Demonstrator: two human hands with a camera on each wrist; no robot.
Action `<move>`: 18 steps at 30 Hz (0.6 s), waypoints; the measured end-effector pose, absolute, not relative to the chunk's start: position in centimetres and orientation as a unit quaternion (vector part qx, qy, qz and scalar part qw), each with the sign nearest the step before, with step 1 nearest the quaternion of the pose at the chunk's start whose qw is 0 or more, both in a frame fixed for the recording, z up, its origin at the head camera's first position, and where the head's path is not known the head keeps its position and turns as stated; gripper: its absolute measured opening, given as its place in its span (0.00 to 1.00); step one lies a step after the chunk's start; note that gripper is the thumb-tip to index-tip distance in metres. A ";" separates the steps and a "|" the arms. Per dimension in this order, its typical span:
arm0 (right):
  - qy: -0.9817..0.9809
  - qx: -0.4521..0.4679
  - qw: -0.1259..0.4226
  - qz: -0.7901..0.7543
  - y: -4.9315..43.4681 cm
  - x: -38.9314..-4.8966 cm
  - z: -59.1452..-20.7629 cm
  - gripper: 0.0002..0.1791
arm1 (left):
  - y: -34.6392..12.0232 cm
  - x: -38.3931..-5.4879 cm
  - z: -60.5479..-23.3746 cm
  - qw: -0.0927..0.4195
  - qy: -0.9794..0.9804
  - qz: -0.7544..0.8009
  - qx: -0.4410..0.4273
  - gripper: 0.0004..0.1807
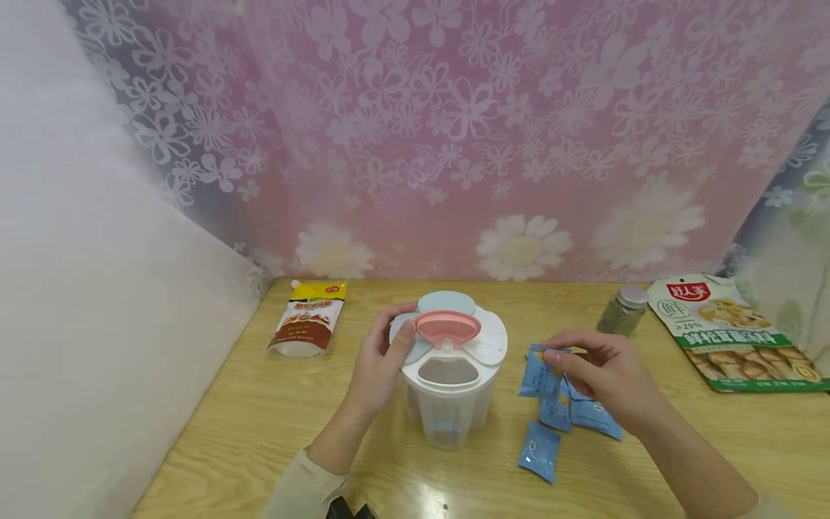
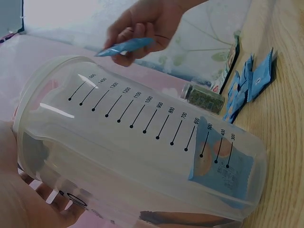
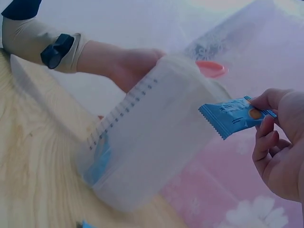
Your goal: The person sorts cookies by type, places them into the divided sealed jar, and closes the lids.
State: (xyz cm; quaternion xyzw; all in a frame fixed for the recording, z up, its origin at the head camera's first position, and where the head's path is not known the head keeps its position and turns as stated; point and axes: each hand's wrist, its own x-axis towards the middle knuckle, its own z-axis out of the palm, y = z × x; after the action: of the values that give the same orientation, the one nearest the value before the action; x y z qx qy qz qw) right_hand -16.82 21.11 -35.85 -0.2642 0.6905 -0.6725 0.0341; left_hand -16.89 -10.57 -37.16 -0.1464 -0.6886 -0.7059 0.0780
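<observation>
A clear plastic storage canister (image 1: 447,425) with compartments stands upright on the wooden table. Its white lid (image 1: 494,339) has a pink flap (image 1: 447,329) raised over one opening. My left hand (image 1: 381,357) grips the canister near the top, thumb over the lid's edge and fingers round the side. One blue snack packet (image 2: 225,166) lies at the bottom inside. To the right of the canister, my right hand (image 1: 606,371) pinches another blue snack packet (image 3: 232,115) by one end, held in the air. Several more blue packets (image 1: 593,417) lie on the table below that hand.
A yellow, white and brown pouch (image 1: 306,321) lies at the back left. Toward the back right is a small glass jar (image 1: 621,311) of green contents, with a large green-and-white food bag (image 1: 733,331) beside it. A flowered curtain (image 1: 415,144) hangs behind the table (image 1: 259,432).
</observation>
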 end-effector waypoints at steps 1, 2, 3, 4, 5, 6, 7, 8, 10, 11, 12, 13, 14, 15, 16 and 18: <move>0.688 -0.268 0.028 -0.674 20.9 -16.8 -35.4 0.16 | -10.6 -16.9 -37.1 0.079 -0.689 -0.705 -0.148 0.19; 0.686 -0.270 0.024 -0.675 20.6 -16.8 -35.0 0.16 | -10.6 -17.0 -37.1 0.080 -0.690 -0.704 -0.149 0.19; 0.684 -0.273 0.021 -0.676 20.3 -16.7 -34.5 0.16 | -10.6 -17.0 -37.0 0.080 -0.690 -0.704 -0.149 0.19; 0.685 -0.273 0.018 -0.675 20.0 -16.7 -34.1 0.15 | -10.6 -16.9 -37.0 0.080 -0.690 -0.704 -0.148 0.19; 0.687 -0.274 0.014 -0.673 19.7 -16.6 -33.7 0.15 | -10.6 -16.9 -37.0 0.079 -0.692 -0.703 -0.147 0.19; 0.688 -0.273 0.011 -0.672 19.4 -16.6 -33.3 0.14 | -10.6 -16.9 -37.0 0.078 -0.693 -0.702 -0.144 0.19; 0.689 -0.274 0.009 -0.672 19.0 -16.5 -32.9 0.14 | -10.6 -16.8 -37.0 0.078 -0.694 -0.702 -0.142 0.19; 0.686 -0.275 0.008 -0.673 18.7 -16.5 -32.6 0.14 | -10.6 -16.8 -37.0 0.078 -0.696 -0.700 -0.140 0.19; 0.676 -0.284 0.006 -0.680 18.0 -16.6 -32.1 0.14 | -10.6 -16.7 -37.0 0.077 -0.696 -0.700 -0.138 0.19; 0.670 -0.290 0.005 -0.683 17.7 -16.6 -32.0 0.15 | -10.6 -16.7 -37.0 0.077 -0.696 -0.700 -0.138 0.19; 0.664 -0.295 0.005 -0.687 17.4 -16.6 -31.8 0.16 | -10.5 -16.6 -37.0 0.076 -0.695 -0.701 -0.138 0.19; 0.659 -0.301 0.003 -0.689 17.1 -16.6 -31.7 0.16 | -10.5 -16.6 -37.0 0.076 -0.694 -0.702 -0.139 0.19; 0.655 -0.303 0.003 -0.692 16.7 -16.6 -31.6 0.16 | -10.5 -16.7 -37.1 0.076 -0.694 -0.702 -0.141 0.19; 0.654 -0.305 0.000 -0.692 16.4 -16.7 -31.4 0.16 | -10.5 -16.7 -37.0 0.076 -0.692 -0.703 -0.142 0.19; 0.658 -0.301 -0.003 -0.690 16.0 -16.7 -31.3 0.16 | -10.5 -16.7 -37.0 0.077 -0.692 -0.704 -0.142 0.19; 0.669 -0.294 -0.011 -0.683 15.3 -16.6 -31.0 0.14 | -10.5 -16.8 -37.0 0.078 -0.691 -0.704 -0.145 0.19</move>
State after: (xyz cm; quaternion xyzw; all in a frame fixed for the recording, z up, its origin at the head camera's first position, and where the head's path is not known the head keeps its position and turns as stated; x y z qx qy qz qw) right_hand -16.64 15.33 -31.02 -0.2940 0.6688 -0.6828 -0.0107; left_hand -16.76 -10.51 -36.96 -0.1446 -0.6911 -0.7039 0.0777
